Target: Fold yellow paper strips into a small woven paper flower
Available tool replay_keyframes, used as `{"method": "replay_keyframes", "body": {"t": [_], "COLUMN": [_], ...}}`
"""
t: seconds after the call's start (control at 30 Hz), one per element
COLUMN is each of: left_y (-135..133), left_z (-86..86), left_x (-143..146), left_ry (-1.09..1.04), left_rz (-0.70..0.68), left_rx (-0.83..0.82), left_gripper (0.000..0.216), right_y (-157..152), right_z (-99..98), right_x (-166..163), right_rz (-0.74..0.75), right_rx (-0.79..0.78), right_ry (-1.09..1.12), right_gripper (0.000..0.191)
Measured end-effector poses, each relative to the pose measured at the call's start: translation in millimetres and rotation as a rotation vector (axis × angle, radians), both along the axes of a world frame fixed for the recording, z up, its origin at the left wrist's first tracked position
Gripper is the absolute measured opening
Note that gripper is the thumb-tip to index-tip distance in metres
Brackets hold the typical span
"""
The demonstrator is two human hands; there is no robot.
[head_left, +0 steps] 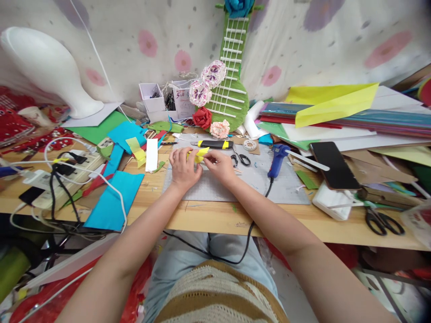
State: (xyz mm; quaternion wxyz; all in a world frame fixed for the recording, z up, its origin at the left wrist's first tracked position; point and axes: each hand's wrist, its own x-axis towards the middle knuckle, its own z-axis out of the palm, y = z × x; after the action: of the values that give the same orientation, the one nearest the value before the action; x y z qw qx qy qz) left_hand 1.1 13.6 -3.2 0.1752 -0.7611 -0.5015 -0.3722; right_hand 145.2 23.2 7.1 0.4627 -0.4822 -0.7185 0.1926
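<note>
Nearest you, below the table (218, 218), a black cord loops across your lap, over light blue trousers (175, 255). Along the front part of the table, a pair of scissors (377, 223) with black handles lies at the far right, and a sheet of blue paper (114, 199) lies on the left, beside a power strip (70, 181) crowded with plugs and cables.

Between these is a grey mat (212, 193), and over its left half your two hands meet. Your left hand (184, 168) has its fingers bent around one end of a small piece of yellow paper (201, 153); your right hand (220, 167) pinches the other end between thumb and fingertips (the fingers hide part of the paper). The yellow paper is raised between your hands, just in front of a yellow-and-black knife (215, 144).

To the right of your right hand, you have small scissors (244, 159), then a blue glue gun (277, 162) on the mat, and a dark phone (334, 166) beyond it. Behind the mat stands a green guitar (229, 101) with white strings, a red flower (202, 117) at its base. Farthest back hangs a flowered curtain (121, 40).
</note>
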Motion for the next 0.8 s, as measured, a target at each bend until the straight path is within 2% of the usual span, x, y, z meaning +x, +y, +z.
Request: {"method": "replay_keyframes", "body": {"t": [0.3, 0.5, 0.8], "left_y": [3.7, 0.4, 4.1], "left_z": [-2.7, 0.6, -2.7], "left_x": [-0.9, -3.2, -3.4], "left_ry": [0.019, 0.015, -0.043], "left_rz": [-0.071, -0.103, -0.059], "left_rx": [0.032, -0.005, -0.100], "left_gripper": [0.031, 0.034, 0.041], "right_y": [-3.7, -0.8, 0.2], "right_z": [0.4, -0.9, -0.5], "right_x": [-4.2, 0.2, -0.5], "right_rz": [-0.009, -0.036, -0.033], "right_rx": [0.086, 0.072, 0.022], "right_ry": [-0.163, -0.132, -0.043], "right_gripper": [0.012, 0.011, 0.010]}}
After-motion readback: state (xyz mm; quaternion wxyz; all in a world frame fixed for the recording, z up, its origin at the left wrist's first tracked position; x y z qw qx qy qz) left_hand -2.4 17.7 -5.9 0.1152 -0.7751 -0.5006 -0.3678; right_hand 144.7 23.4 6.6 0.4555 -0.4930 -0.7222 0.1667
